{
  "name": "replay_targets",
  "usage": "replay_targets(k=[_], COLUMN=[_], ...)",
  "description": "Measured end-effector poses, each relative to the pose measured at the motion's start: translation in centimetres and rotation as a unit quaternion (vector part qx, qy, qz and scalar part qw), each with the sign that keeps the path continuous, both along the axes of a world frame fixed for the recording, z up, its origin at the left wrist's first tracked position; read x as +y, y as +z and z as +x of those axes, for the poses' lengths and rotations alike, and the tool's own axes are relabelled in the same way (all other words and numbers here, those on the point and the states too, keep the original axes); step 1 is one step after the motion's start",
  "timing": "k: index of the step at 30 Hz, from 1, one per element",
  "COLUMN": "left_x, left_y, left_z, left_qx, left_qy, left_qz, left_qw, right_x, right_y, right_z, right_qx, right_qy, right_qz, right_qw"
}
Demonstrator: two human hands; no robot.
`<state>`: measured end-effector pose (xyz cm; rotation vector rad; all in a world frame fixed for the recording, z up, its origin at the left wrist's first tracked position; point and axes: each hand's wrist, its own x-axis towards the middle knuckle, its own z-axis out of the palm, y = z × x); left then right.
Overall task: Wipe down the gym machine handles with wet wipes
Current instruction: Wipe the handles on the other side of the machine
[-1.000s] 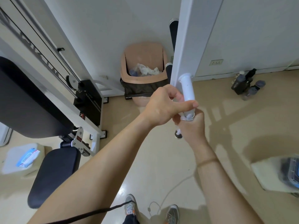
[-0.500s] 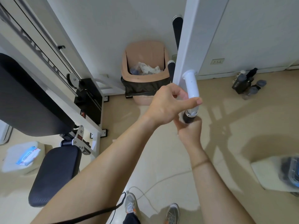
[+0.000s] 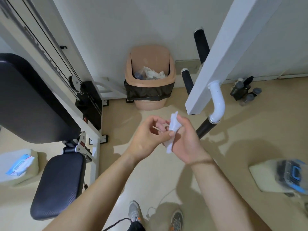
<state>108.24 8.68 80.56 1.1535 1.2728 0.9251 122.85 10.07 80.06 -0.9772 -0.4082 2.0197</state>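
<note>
The right hand (image 3: 185, 144) has its grip curled round the white wipe (image 3: 174, 125) — the left hand (image 3: 146, 135) pinches the wipe too, thumb on it. The handle (image 3: 216, 104) hangs just beside them, not touched. A bin (image 3: 146, 105) stands by the wall beyond.

Wet wipe (image 3: 174, 125): white, crumpled into an upright strip. It sits between both hands, in front of and below the handle and clear of it. The right hand (image 3: 185, 142) holds it in curled fingers, and the left hand (image 3: 147, 137) pinches its middle with the thumb. The lower end hangs free.

Handle (image 3: 216, 100): a white curved tube running down from the white post to a chrome ring, then a black grip (image 3: 204, 128) angled down and left.

Wet wipes pack (image 3: 19, 165): blue and white, lying flat at far left.
</note>
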Motion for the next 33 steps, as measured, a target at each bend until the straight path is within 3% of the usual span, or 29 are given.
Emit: replay_targets(k=[3, 6, 11, 14, 16, 18, 20, 22, 26, 29, 33], left_x=[1.0, 2.7, 5.8, 8.2, 10.2, 12.2, 14.2, 16.1, 20.0, 23.4, 28.7], left_y=[1.3, 1.9, 2.7, 3.1, 3.2, 3.4, 3.6, 3.8, 4.6, 4.5, 3.4], left_z=[-1.8, -3.6, -5.2, -5.4, -5.4, -5.5, -5.4, -5.4, -5.5, -4.7, -2.8], left_qx=[0.047, 0.054, -0.096, -0.184, -0.152, -0.055, 0.011, 0.051, 0.043, 0.083, 0.058], left_qy=[-0.001, 0.015, 0.013, 0.004, 0.004, 0.007, -0.004, -0.024, -0.061, -0.049, -0.207], left_qz=[0.041, 0.049, 0.002, -0.043, -0.033, -0.005, 0.009, 0.013, 0.044, 0.069, 0.005], left_qw=[0.998, 0.997, 0.995, 0.982, 0.988, 0.998, 1.000, 0.998, 0.996, 0.993, 0.977], right_x=[0.8, 1.7, 4.3, 6.5, 7.9, 9.0, 10.4, 12.2, 16.2, 17.6, 17.6], right_y=[2.8, 3.8, 3.0, 1.6, 0.0, -0.5, -0.1, 0.2, 1.0, 1.1, 0.8], right_z=[-2.0, -3.0, -2.9, -2.7, -2.4, -2.8, -3.2, -3.5, -4.0, -3.9, -3.9], right_qx=[0.027, -0.010, -0.120, -0.164, -0.265, -0.309, -0.305, -0.301, -0.289, -0.292, -0.328], right_qy=[0.005, 0.024, 0.020, -0.036, -0.060, -0.086, -0.103, -0.075, 0.023, -0.032, -0.170], right_qz=[0.041, 0.084, 0.119, 0.027, -0.038, -0.064, -0.022, 0.080, 0.151, 0.127, 0.135], right_qw=[0.999, 0.996, 0.985, 0.986, 0.962, 0.945, 0.947, 0.947, 0.945, 0.948, 0.919])
